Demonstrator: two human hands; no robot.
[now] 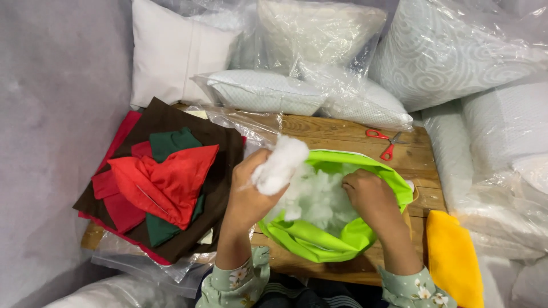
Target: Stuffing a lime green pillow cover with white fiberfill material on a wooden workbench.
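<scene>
Grey wall (57, 114), wooden table (342, 134)

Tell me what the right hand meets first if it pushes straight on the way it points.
Probably the white stuffing: the right hand points left into the green cover, fingers already at the fill. Depth is unclear.

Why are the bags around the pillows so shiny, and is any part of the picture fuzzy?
Head view: light glares off the clear plastic wrap on the pillows; the left hand, its white stuffing and the lime-green cover look sharp and evenly lit; the edges bend slightly.
</scene>
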